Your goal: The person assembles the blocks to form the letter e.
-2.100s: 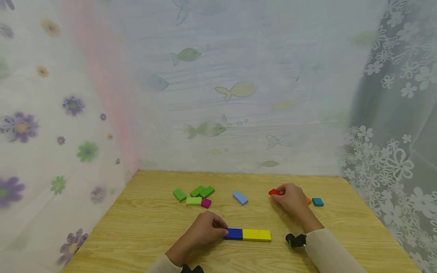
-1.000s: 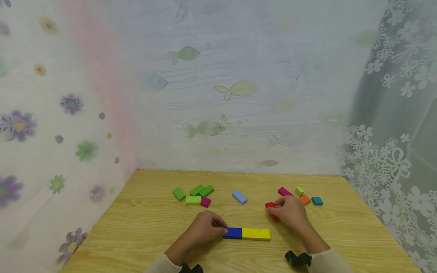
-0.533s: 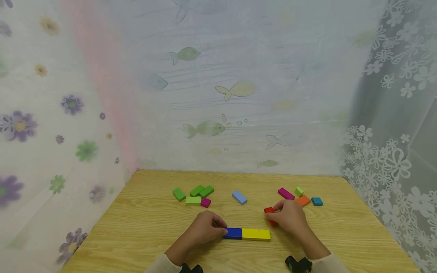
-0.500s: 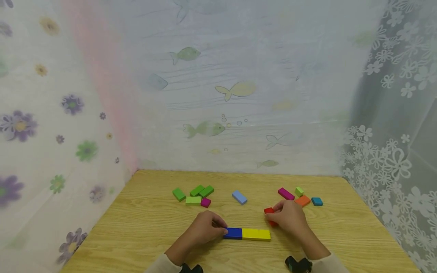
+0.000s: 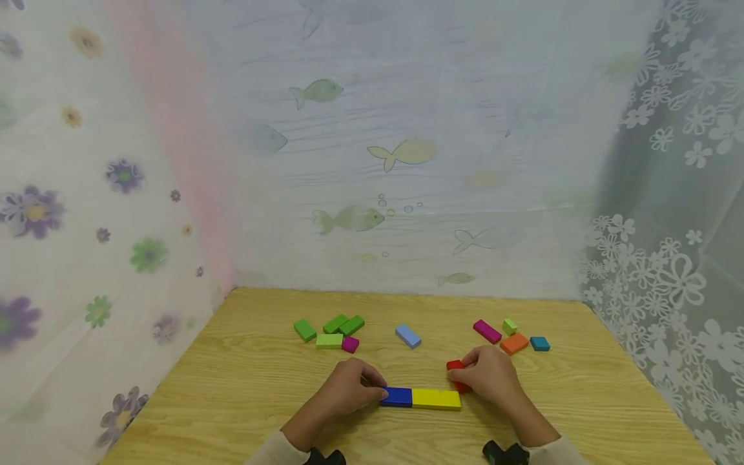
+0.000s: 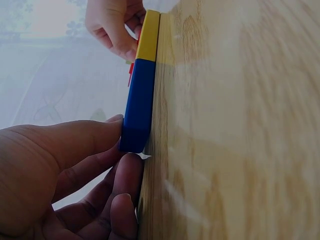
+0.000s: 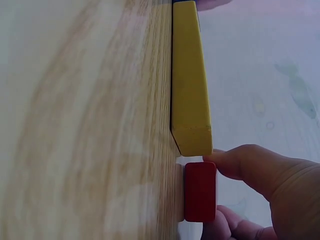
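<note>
A blue block [image 5: 399,397] and a longer yellow block [image 5: 436,400] lie end to end in a row on the table. My left hand [image 5: 349,392] pinches the blue block's free left end, thumb along its far side in the left wrist view. My right hand [image 5: 491,378] grips a red block [image 5: 456,368] between thumb and fingers, just behind the yellow block's right end. In the right wrist view the red block's end face [image 7: 200,192] shows close beside the yellow block's end [image 7: 192,140], low over the wood. Fingers hide part of the red block.
Farther back lie green blocks [image 5: 352,326], a lime block [image 5: 329,341] and a small magenta block [image 5: 350,345] on the left. A light blue block [image 5: 409,336] lies mid-table. Behind my right hand are magenta [image 5: 487,330], small lime [image 5: 509,326], orange [image 5: 514,344] and teal [image 5: 539,343] blocks.
My right hand has brought the red block from the back right toward me, up to the yellow block's right end. The left hand has kept its place on the blue block.
</note>
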{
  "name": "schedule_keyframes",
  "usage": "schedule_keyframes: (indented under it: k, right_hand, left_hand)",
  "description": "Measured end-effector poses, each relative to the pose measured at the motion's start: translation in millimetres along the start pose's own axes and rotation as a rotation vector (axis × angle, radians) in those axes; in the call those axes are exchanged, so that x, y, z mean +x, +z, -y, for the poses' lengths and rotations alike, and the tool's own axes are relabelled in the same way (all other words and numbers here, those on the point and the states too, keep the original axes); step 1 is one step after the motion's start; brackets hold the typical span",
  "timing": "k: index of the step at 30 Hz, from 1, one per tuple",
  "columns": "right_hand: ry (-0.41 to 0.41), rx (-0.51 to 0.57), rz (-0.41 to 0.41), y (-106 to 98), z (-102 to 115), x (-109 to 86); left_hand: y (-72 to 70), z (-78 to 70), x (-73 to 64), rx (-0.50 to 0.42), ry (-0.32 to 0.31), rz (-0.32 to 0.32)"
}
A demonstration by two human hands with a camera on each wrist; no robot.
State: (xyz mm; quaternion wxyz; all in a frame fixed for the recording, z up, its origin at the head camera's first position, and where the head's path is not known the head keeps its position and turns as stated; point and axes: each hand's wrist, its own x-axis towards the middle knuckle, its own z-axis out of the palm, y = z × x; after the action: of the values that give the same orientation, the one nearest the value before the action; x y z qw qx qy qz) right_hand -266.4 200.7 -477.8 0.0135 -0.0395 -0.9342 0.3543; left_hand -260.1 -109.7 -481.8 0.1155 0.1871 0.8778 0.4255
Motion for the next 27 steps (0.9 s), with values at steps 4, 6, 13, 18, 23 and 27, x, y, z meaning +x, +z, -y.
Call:
schedule_keyframes:
  k: [4,6,13,18,23,27]
  right_hand:
    - [0.006,-0.007,0.004,0.1,1.8,-0.7]
    - [0.013,-0.009,0.007,-0.2,2.5,-1.2]
    - [0.015,-0.009,0.017,-0.3,2.7,-1.6]
    - [0.022,-0.010,0.022,0.2,2.9,-2.0]
    - [0.026,-0.009,0.027,0.5,3.1,-1.5]
    - [0.028,-0.016,0.031,0.6,2.7,-0.9]
  left_hand:
    - [0.7,1.7,0.4,0.001,-0.001,-0.002]
    - [0.8,2.3,0.6,0.002,-0.002,-0.002]
    - [0.6,1.8,0.6,-0.004,0.017,-0.003]
    - [0.1,-0.2,-0.5,-0.013,0.016,-0.005]
    - [-0.5,-0.6,-0.6,-0.018,0.008,-0.004]
    - [-0.5,0.2,-0.1,-0.015,0.003,-0.002]
